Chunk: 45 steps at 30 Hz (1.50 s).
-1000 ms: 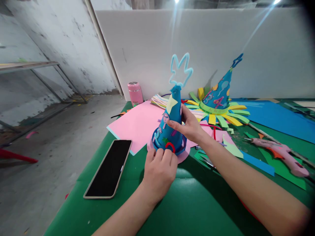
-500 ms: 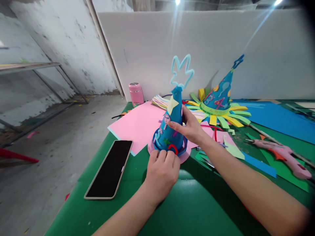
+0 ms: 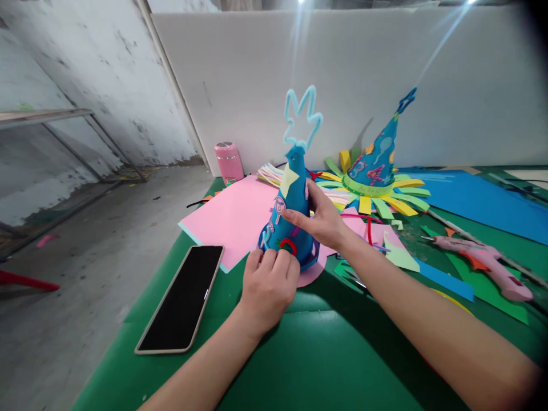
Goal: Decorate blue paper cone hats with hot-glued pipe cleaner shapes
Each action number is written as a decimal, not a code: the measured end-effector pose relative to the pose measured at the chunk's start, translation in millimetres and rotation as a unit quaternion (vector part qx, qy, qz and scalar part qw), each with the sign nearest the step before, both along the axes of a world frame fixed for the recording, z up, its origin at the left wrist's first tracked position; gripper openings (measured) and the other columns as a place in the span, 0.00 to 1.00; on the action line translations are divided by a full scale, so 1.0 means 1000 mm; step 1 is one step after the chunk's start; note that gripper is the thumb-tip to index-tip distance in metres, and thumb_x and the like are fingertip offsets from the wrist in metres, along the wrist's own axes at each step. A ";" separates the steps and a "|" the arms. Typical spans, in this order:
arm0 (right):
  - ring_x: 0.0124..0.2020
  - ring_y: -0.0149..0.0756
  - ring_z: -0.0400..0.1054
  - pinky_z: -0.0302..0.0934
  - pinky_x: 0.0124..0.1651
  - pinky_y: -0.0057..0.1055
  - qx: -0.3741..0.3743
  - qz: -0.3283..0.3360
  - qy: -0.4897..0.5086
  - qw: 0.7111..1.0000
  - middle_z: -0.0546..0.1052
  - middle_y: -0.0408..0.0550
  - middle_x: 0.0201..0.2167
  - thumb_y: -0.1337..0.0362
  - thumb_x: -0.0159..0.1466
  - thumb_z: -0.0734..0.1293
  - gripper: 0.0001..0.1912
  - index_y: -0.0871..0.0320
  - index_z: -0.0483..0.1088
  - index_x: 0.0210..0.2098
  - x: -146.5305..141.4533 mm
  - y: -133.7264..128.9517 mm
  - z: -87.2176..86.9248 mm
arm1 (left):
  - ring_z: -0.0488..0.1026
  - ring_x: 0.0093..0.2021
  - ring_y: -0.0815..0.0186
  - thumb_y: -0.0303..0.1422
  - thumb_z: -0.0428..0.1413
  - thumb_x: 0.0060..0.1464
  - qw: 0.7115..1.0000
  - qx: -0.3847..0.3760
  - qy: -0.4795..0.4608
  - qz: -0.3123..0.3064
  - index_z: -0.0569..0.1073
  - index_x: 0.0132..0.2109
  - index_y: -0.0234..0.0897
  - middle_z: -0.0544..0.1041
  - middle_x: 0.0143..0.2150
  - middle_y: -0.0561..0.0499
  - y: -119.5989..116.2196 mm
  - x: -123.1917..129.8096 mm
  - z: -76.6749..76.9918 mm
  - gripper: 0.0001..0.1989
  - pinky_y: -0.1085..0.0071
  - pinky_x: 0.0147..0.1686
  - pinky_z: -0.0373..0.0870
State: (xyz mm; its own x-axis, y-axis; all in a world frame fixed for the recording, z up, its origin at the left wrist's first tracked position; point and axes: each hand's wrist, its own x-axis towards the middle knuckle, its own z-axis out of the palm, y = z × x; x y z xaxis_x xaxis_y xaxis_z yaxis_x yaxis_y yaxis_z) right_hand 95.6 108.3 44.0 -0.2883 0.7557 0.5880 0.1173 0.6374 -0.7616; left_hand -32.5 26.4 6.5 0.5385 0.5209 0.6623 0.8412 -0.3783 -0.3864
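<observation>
Slid slightly up the base of the hat [image 3: 296, 197], the curled left hand [image 3: 269, 285] hides any grip. Near the tabletop's [image 3: 334, 359] left edge, the right hand [image 3: 327, 222] wraps the upright hat; light, steady support should avoid dents.

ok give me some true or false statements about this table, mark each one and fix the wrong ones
1. The right hand holds the nearer blue cone. True.
2. The left hand holds the pink glue gun. False: the glue gun lies to the right, out of both hands, and the left hand's fingers are at the bottom of the nearer blue cone.
3. The phone lies face down. False: its dark screen faces up.
4. The farther blue cone has yellow and green strips spread out around its base. True.
5. The pink bottle lies on its side. False: it stands upright.
</observation>
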 end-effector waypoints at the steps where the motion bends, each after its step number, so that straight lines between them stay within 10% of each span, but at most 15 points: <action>1: 0.41 0.39 0.63 0.60 0.43 0.37 -0.001 -0.003 -0.003 1.000 0.68 0.46 0.39 0.58 0.54 0.66 0.19 0.54 0.59 0.43 0.000 0.000 0.000 | 0.61 0.23 0.68 0.25 0.47 0.52 1.000 0.001 -0.003 -0.003 0.69 0.26 0.34 0.67 0.21 0.52 0.001 0.000 0.000 0.10 0.67 0.28 0.53; 45: 0.48 0.39 0.61 0.58 0.50 0.37 -0.010 0.000 0.033 0.999 0.67 0.47 0.47 0.60 0.53 0.67 0.25 0.55 0.57 0.48 -0.003 0.000 -0.002 | 0.67 0.31 0.66 0.22 0.51 0.49 0.993 0.083 0.070 -0.035 0.69 0.26 0.36 0.72 0.25 0.52 0.010 -0.009 -0.006 0.07 0.64 0.35 0.52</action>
State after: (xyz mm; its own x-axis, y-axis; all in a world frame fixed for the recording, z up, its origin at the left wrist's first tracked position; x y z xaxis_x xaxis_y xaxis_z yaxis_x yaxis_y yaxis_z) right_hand 92.4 108.2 42.0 -0.2485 0.7680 0.5902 0.0664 0.6214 -0.7806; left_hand -41.6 36.3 0.7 0.6621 0.3682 0.6528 0.7490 -0.3552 -0.5593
